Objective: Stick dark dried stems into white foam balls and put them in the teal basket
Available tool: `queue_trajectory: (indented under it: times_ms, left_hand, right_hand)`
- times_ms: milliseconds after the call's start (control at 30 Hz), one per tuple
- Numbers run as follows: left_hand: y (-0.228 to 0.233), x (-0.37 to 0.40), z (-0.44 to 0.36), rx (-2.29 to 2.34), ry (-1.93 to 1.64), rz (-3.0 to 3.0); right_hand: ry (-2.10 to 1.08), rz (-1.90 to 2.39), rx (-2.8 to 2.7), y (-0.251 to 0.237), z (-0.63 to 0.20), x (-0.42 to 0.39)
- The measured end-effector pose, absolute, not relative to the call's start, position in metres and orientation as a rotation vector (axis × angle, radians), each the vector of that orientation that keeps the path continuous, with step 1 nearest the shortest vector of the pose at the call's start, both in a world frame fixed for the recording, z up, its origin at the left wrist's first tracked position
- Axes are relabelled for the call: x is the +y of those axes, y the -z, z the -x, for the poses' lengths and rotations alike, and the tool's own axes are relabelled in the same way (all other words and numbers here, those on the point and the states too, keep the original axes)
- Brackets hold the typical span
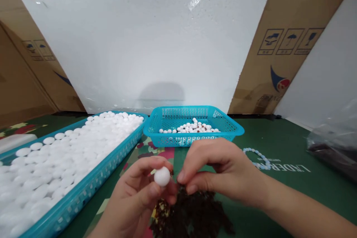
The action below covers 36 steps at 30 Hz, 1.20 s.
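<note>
Far left: we see a long turquoise plastic basket (83,189) running along the table edge, heaped with flattened white foam discs (55,160). Beyond it, brown cardboard cartons (290,44) stand stacked, and a large white foam sheet (150,44) leans against them.

Low centre-left: our left hand (134,197) is curled, thumb and fingertips closed around a small round white foam ball (162,176), which it holds up above the table, just over a loose pile of dark reddish-brown dried bits (192,215) lying on the green patterned table mat (279,186).

Centre rear: a smaller turquoise plastic mesh basket (223,122) sits on the mat, with a shallow layer of little white beads (189,128) in it (a few reddish ones are mixed in).

Right of the ball: our right hand (220,171) comes in from the right, thumb and forefinger pinched together just beside the ball. Whether they grip anything between them we cannot tell; a dark speck shows at the tips, too small to identify.

Further right: a pale blue beaded bracelet (258,158) lies on the mat, partly hidden behind the right hand. At the far right edge rests a clear plastic bag (334,145) with dark contents.
</note>
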<state>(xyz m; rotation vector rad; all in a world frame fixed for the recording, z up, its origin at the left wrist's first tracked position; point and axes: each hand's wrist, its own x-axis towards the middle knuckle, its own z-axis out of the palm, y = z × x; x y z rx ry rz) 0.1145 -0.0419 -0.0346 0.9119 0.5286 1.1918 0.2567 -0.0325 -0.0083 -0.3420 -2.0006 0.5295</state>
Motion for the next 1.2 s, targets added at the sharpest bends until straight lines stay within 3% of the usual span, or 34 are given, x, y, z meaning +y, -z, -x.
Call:
queue_trajectory:
  times_ms: [700, 1200]
  left_hand:
    - [0.038, -0.045, -0.111, 0.628, -1.193, -1.014]
    - [0.034, -0.053, -0.118, 0.777, -1.432, -1.178]
  right_hand:
    - [-0.619, 0.295, -1.974, 0.012, -0.253, -0.037]
    - [-0.594, 0.292, -1.981, 0.017, -0.250, -0.034]
